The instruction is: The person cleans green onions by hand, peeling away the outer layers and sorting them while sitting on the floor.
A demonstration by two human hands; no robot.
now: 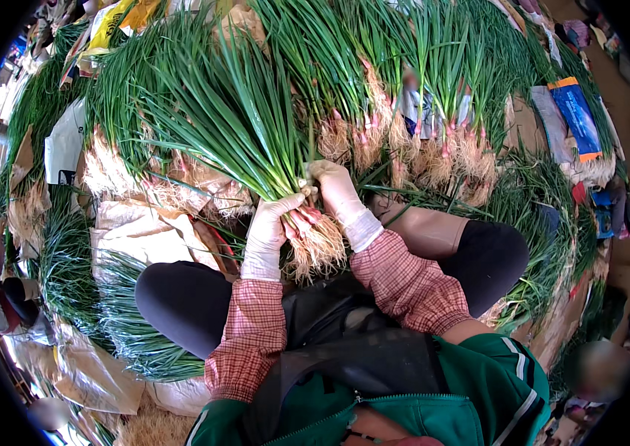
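A bunch of leafy green alliums, likely green garlic [259, 139], is held tilted in front of my lap. Its leaves fan up and away to the left, while the pinkish bulbs [302, 217] and long pale roots [318, 245] point towards me. My gloved left hand [271, 223] is wrapped around the lower stems, thumb across them. From the right, my gloved right hand [334, 187] closes its fingers at the side of the stems, beside a small pale knot-like lump [308, 188]. Its fingertips are partly hidden, so exactly which strand they pinch is unclear.
Rows of similar plants [359, 111] lie ahead with roots facing me. More greens lie by my left knee [142, 323] and at right [532, 223]. A pale sack [136, 228], a white bag [64, 142] and a blue packet [576, 118] are among them. Another person's legs [14, 295] show far left.
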